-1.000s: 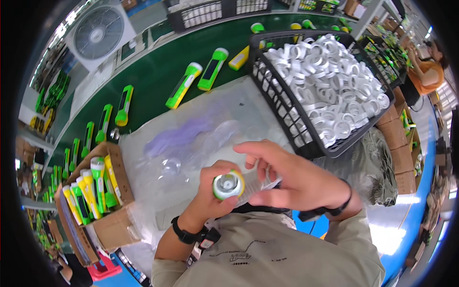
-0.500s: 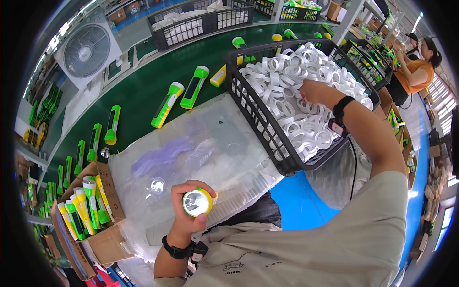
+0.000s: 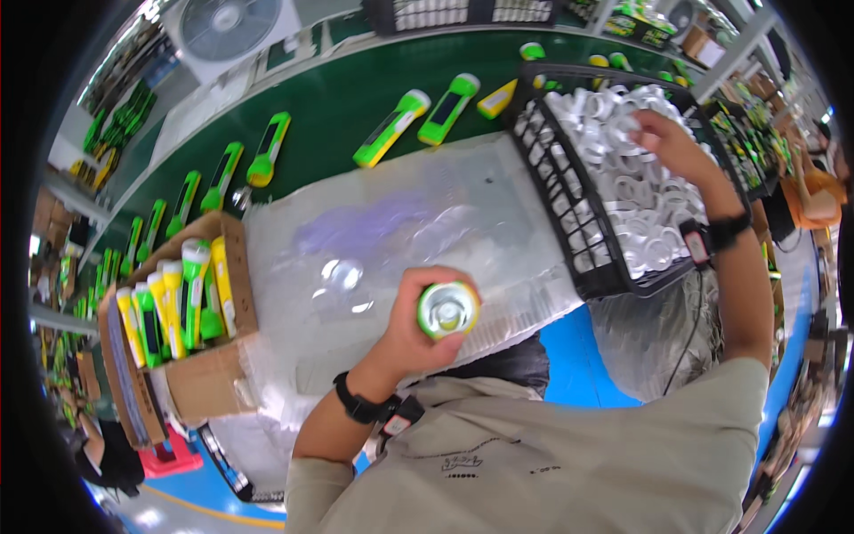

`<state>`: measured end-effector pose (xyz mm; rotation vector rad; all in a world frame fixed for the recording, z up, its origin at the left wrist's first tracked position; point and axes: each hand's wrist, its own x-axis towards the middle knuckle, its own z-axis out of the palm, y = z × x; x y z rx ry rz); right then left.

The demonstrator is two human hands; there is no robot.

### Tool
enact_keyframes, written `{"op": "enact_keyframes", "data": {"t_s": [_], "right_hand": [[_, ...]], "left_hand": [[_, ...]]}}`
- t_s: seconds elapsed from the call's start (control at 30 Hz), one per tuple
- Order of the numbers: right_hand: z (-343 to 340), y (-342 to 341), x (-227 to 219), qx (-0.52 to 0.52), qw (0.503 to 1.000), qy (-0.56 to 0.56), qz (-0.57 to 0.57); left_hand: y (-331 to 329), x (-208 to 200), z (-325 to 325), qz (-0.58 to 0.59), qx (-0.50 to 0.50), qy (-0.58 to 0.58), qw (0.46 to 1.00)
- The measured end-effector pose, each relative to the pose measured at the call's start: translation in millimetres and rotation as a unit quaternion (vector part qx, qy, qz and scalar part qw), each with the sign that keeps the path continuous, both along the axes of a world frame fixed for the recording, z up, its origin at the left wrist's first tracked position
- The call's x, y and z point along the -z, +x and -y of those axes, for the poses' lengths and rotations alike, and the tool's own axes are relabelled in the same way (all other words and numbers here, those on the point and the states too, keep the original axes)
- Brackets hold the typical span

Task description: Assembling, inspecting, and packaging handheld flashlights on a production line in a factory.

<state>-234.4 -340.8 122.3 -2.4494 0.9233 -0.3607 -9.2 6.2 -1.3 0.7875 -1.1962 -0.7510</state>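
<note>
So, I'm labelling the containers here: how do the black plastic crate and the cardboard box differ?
Material: the black plastic crate has lattice sides; the cardboard box is brown with solid walls.
Contents: the crate holds loosely heaped white rings; the box holds green and yellow flashlights on end.
Place: the crate is on the right, with the right hand at its rings; the box is on the left.
Both are open-topped.

1. Dead centre, left hand [image 3: 407, 331] wrapped around a green-and-yellow flashlight [image 3: 447, 310], round end up!
2. Two o'clock: right hand [image 3: 678, 156], blurred, over white rings [image 3: 636, 214] in a black crate [image 3: 611, 284]!
3. Nine o'clock, cardboard box [image 3: 212, 381], packed with upright flashlights [image 3: 169, 307]!
</note>
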Motion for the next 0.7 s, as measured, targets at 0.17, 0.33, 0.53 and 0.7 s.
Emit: {"op": "enact_keyframes", "data": {"t_s": [0.17, 0.33, 0.53, 0.7], "right_hand": [[-157.0, 24.1, -14.3, -0.085, 0.962, 0.247, 0.072], [-205.3, 73.8, 100.6, -0.029, 0.989, 0.044, -0.135], [-199.7, 81.3, 114.2, 0.042, 0.978, -0.043, -0.198], [-212.1, 87.9, 102.7, -0.032, 0.983, -0.097, -0.153]], "left_hand": [[4.1, 4.2, 6.8, 0.017, 0.004, -0.02, 1.0], [7.6, 14.0, 3.5, -0.006, 0.008, 0.016, 1.0], [5.9, 15.3, 2.1, -0.031, 0.02, 0.028, 0.999], [7.3, 15.9, 0.1, -0.027, 0.031, 0.004, 0.999]]}}
